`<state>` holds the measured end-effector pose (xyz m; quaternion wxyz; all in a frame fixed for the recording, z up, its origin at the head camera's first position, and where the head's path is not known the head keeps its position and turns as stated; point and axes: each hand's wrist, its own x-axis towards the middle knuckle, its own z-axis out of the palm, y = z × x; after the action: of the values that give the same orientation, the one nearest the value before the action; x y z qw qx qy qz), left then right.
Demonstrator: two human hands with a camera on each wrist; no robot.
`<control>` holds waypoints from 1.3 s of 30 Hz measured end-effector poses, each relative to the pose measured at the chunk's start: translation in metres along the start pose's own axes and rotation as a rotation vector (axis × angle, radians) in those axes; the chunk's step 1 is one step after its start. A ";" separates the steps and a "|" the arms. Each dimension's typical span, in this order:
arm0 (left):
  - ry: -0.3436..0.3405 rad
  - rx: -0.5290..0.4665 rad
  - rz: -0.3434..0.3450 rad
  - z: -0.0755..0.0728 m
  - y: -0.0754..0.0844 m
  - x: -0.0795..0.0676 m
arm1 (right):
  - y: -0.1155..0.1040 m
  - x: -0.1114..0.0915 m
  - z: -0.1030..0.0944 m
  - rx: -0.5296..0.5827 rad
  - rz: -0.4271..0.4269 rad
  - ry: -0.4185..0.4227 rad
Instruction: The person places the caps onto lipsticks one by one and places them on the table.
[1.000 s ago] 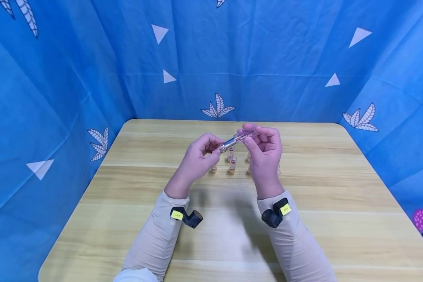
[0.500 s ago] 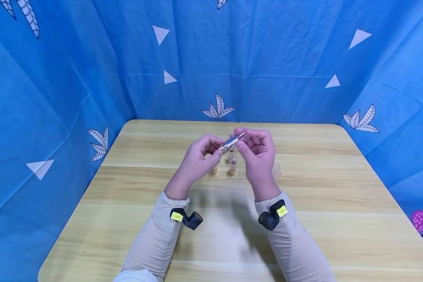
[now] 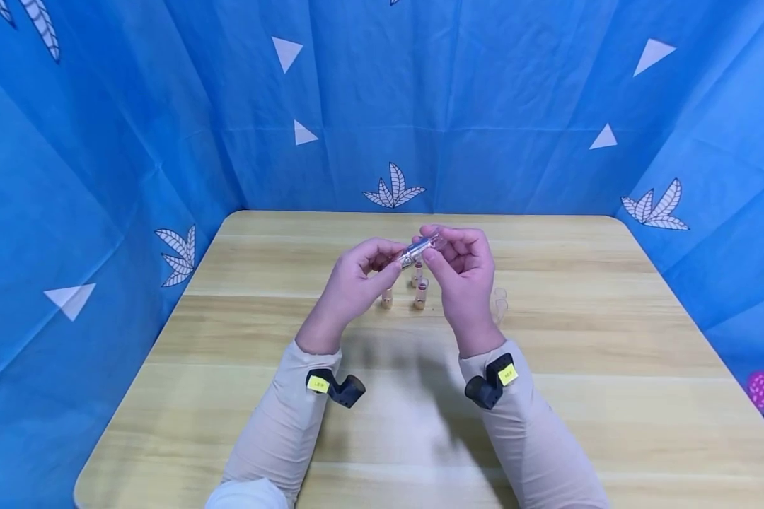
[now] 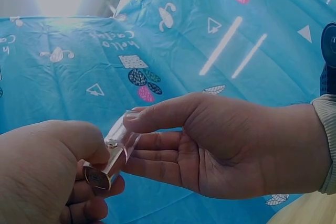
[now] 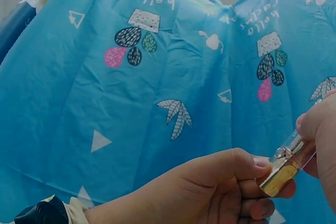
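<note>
Between both hands, above the table, a lipstick (image 3: 415, 252) with a shiny metallic body is held at a slant. My left hand (image 3: 356, 279) pinches its lower end, thumb against the gold base (image 5: 278, 181). At the upper end, the thumb and fingers of my right hand (image 3: 465, 283) grip a clear cap (image 4: 127, 124), which sits around the upper part of the tube. Right below the hands, several more lipsticks (image 3: 421, 294) with gold bases and clear, reddish upper parts stand upright; the hands hide part of this group.
The wooden table (image 3: 382, 438) has rounded far corners and ends at a blue patterned curtain (image 3: 516, 106). Clear, cap-like pieces (image 3: 499, 305) lie just right of the right hand. Each sleeve carries a wrist camera (image 3: 350, 390).
My right hand has moved left toward the left hand, bringing the clear cap further down over the lipstick. The left hand stays nearly in place. The head view has tilted slightly.
</note>
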<state>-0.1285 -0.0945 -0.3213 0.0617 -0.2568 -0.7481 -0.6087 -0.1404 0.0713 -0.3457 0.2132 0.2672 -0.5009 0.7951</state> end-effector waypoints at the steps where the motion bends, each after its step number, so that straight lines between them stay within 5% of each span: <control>1: 0.002 0.001 -0.001 0.000 0.000 0.000 | 0.001 0.000 0.000 -0.001 -0.005 0.002; 16: -0.025 -0.068 0.009 -0.001 -0.002 0.002 | 0.003 -0.002 0.003 -0.048 -0.024 -0.001; 26: -0.025 0.101 0.044 -0.001 -0.029 0.006 | -0.010 0.005 -0.010 -0.164 0.047 -0.018; 29: 0.039 0.155 0.114 -0.010 -0.031 0.006 | -0.011 0.009 -0.025 -0.174 0.019 0.017; 33: 0.213 0.108 0.157 -0.022 -0.028 -0.002 | -0.006 0.005 -0.054 -0.214 0.011 0.046; 36: 0.308 0.059 0.147 -0.030 -0.032 -0.012 | -0.002 -0.004 -0.072 -0.265 0.035 0.033; 39: 0.325 0.040 0.097 -0.039 -0.050 -0.024 | 0.004 -0.016 -0.088 -0.319 0.067 0.002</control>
<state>-0.1398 -0.1450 -0.3647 0.2161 -0.1895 -0.7270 -0.6236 -0.1495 0.1485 -0.3898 0.2268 0.2125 -0.6292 0.7123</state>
